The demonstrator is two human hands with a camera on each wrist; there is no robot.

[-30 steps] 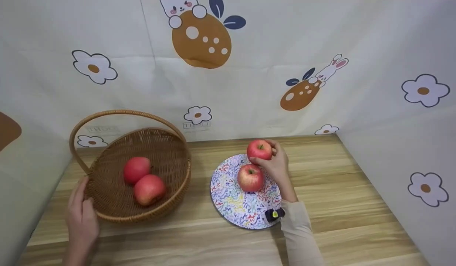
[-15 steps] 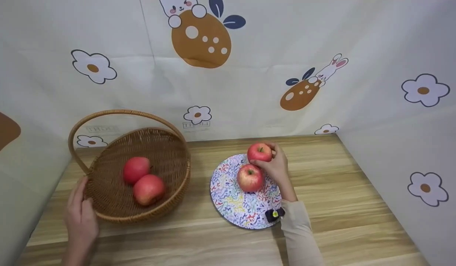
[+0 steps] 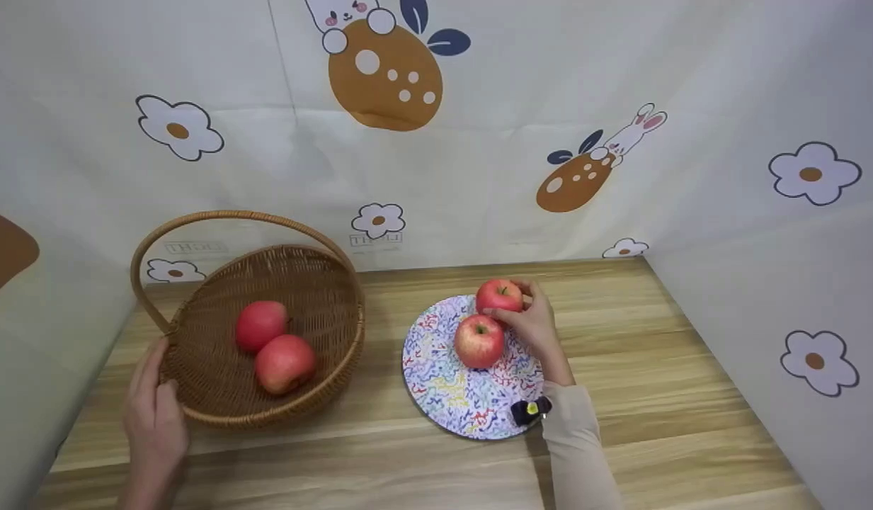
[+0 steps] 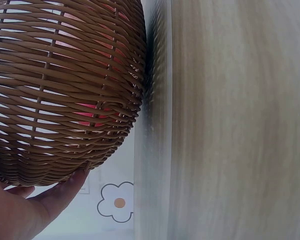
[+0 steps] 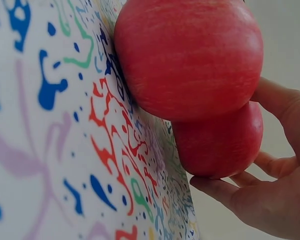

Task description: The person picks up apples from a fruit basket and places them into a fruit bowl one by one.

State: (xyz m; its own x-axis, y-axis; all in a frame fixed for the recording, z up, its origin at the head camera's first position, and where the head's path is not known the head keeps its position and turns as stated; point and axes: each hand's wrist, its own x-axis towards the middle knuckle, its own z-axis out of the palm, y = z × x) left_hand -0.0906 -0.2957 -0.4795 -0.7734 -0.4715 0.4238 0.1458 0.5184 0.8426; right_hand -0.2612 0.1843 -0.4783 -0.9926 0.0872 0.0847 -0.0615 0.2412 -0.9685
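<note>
In the head view my left hand (image 3: 156, 425) holds the left side of a brown wicker basket (image 3: 337, 372), its fingers along the outer wall. Inside the basket lie two red apples (image 3: 263, 326). My right hand (image 3: 539, 322) grips a red apple (image 3: 500, 296) at the far edge of a round plate (image 3: 443, 404) with colourful squiggles. Another apple (image 3: 478, 343) sits on the plate just in front of it. In the right wrist view the gripped apple (image 5: 215, 145) is partly hidden behind the nearer apple (image 5: 190, 55).
A wooden tabletop (image 3: 655, 397) carries everything. Cream cloth (image 3: 507, 85) printed with flowers and rabbits encloses it at the back and both sides. The basket's tall handle (image 3: 231, 214) arches over its opening. A dark wrist camera (image 3: 530, 411) overlaps the plate's near right edge.
My right hand and its apple have shifted slightly towards me and a touch to the right, lower over the plate's far edge. The left hand and basket look almost unmoved.
</note>
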